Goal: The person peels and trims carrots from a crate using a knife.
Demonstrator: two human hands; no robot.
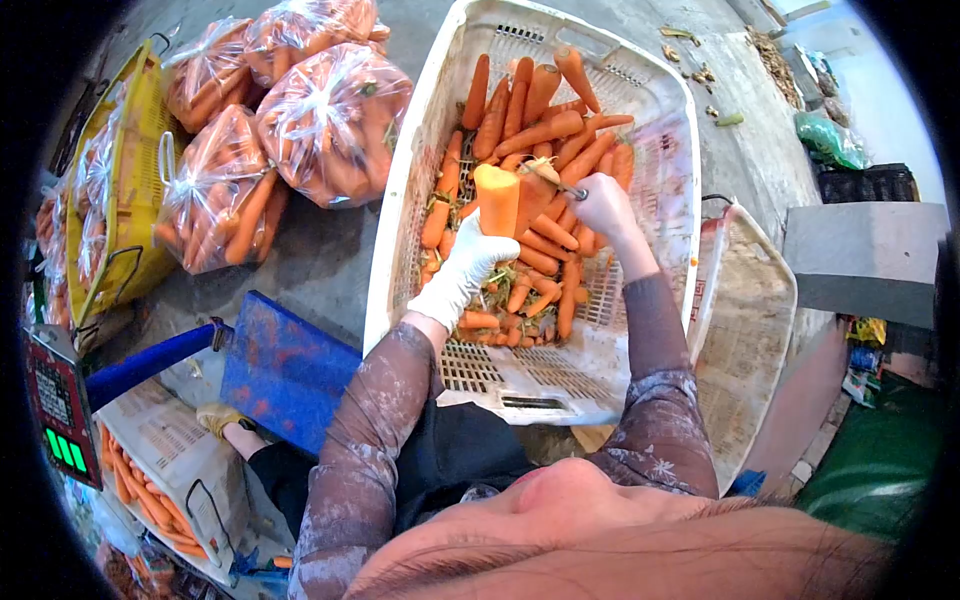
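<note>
My left hand (pixel 465 272), in a white glove, is wrapped round a thick carrot (pixel 497 200) whose pale cut end faces up. My bare right hand (pixel 603 208) is closed on the handle of a knife (pixel 573 190). The blade reaches left to a cut carrot piece (pixel 540 172) beside the thick carrot. Both hands are above a large white crate (pixel 675 150). Inside it are whole carrots (pixel 490 118) at the far end, with smaller pieces and green scraps nearer me.
Tied clear bags of carrots (pixel 335 125) stand at the upper left beside a yellow crate (pixel 120 200). A blue scale platform (pixel 285 365) is left of my arm. Another white crate (pixel 745 350) lies to the right. A crate with carrots (pixel 185 455) is at the lower left.
</note>
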